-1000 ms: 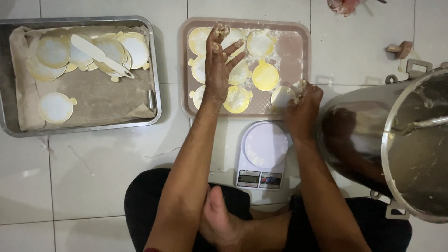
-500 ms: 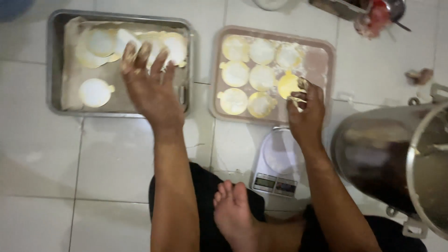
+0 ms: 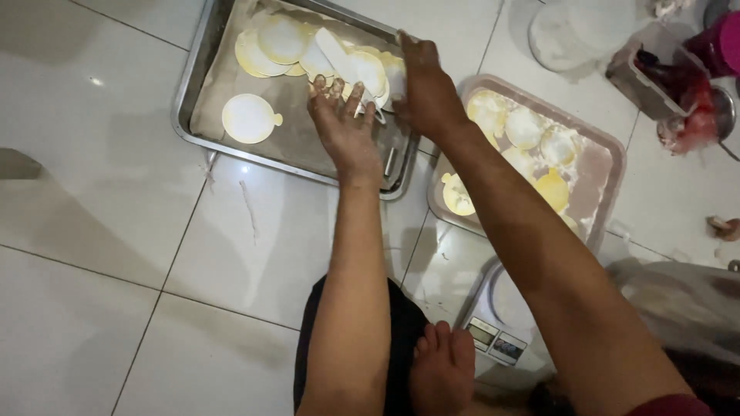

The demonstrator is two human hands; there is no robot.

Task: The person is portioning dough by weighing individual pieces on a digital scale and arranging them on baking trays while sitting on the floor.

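- Nearest to me, at 6 o'clock, the person's bare foot [image 3: 441,370] is tucked in over dark clothing on the white tiled floor [image 3: 116,254].
- Just beside the foot, toward 4 o'clock, sits a small white digital kitchen scale [image 3: 501,327], partly hidden under the right forearm.
- At 3 to 4 o'clock a large shiny metal pot [image 3: 678,308] shows only as a blurred edge.
- Going up from the foot, the left hand [image 3: 344,131] lies palm down inside the rectangular shiny steel tray [image 3: 202,65], fingers [image 3: 320,92] spread and dusted with flour, their tips touching the round thin gold-edged white cardboard discs [image 3: 308,50] piled toward the tray's far side.
- A white flat plastic scraper [image 3: 333,50] lies on that pile at 12 o'clock, just beyond the left fingertips.
- One single round white disc with a small tab [image 3: 250,119] lies apart from the pile, at the tray's 9 o'clock side, on the flour-dusted paper lining.
- The right hand [image 3: 425,88] reaches across to the steel tray's right rim, fingers held together and curved down over the discs there; I cannot tell whether it pinches one.
- To the right, at 2 o'clock, a pinkish-brown rectangular plastic tray [image 3: 609,166] holds pale floured dough rounds [image 3: 532,127] on gold discs, with the right forearm crossing over its near corner.
- Farthest off, at 1 to 2 o'clock, there is a round white floured patch [image 3: 574,35], a small clear box [image 3: 655,65] and a pink container [image 3: 721,42], all well apart from both hands.
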